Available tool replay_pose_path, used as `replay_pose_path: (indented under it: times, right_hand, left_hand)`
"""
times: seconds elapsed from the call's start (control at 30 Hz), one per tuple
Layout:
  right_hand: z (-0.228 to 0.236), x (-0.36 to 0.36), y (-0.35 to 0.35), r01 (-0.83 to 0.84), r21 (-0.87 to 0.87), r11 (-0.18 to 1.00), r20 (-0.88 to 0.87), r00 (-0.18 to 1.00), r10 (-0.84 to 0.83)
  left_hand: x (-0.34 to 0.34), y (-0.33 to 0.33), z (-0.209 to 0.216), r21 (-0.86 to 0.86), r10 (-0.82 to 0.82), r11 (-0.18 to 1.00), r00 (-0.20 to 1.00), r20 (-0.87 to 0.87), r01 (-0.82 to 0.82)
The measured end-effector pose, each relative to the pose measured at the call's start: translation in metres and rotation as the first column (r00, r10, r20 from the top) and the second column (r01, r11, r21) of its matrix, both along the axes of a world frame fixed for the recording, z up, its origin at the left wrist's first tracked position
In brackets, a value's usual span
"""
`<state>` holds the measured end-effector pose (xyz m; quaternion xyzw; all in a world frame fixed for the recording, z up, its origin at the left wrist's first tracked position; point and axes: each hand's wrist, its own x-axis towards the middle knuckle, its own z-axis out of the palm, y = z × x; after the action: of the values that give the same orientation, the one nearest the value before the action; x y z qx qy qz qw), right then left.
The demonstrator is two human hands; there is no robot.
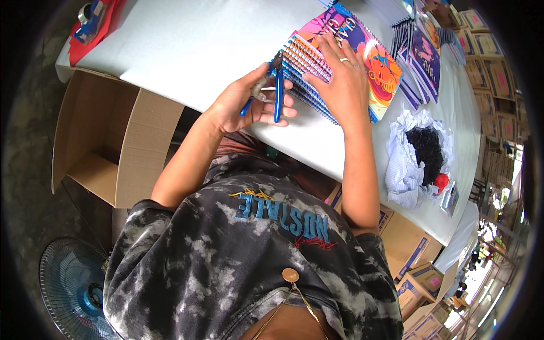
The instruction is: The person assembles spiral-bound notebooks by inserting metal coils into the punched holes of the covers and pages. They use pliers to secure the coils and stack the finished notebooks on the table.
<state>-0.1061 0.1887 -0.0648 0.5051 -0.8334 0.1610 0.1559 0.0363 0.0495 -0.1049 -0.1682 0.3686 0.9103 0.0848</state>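
My left hand [231, 106] holds wire cutters [278, 96] with blue handles, their dark jaws up against the coil edge of a stack of spiral notebooks [382, 79]. The handles are spread apart, and a few of my fingers reach out past them. On the top cover, bright with pink, purple and orange artwork, my right hand [345, 88] lies flat with its fingers outstretched and a ring on one of them. The coils [309, 59] of several notebooks show in rows on the side facing me. Whether the jaws grip a wire is too small to tell.
More spiral notebooks [422, 65] are piled to the right on the white table [187, 45]. Nearer stands a crumpled white wrapping [402, 170] full of black wire-like scraps [425, 150]. A tape dispenser [89, 20] sits far left, above an open cardboard box [144, 141] and a fan [73, 289].
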Motion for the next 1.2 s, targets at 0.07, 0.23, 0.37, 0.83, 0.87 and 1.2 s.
replay_pose_path:
  times: [0.07,0.23,0.37,0.83,0.87,1.2]
  right_hand:
    - [-0.001,0.002,0.001,0.009,0.006,1.0,0.002,1.0,-0.009]
    - [0.003,0.005,0.001,0.007,0.018,1.0,-0.008,1.0,-0.007]
    - [0.002,0.006,0.001,0.021,0.045,0.999,-0.033,0.999,-0.019]
    - [0.002,0.006,0.002,0.021,0.056,0.998,-0.056,0.998,-0.018]
    - [0.002,0.008,0.001,0.031,0.073,0.997,-0.065,0.998,-0.026]
    - [0.004,0.008,0.0,0.03,0.091,0.995,-0.057,0.998,-0.024]
  left_hand:
    - [0.002,0.004,0.017,0.216,0.063,0.973,0.994,0.084,-0.08]
    - [0.001,-0.005,-0.002,-0.795,0.034,0.6,0.99,0.138,0.09]
    - [0.0,-0.001,0.001,-0.734,0.037,0.67,0.983,0.179,0.109]
    - [-0.004,0.003,0.004,-0.752,0.026,0.638,0.971,0.239,0.168]
    - [-0.002,-0.002,0.003,-0.509,-0.016,0.853,0.98,0.197,0.116]
    - [0.006,-0.016,-0.033,0.561,-0.084,0.796,0.959,-0.272,0.229]
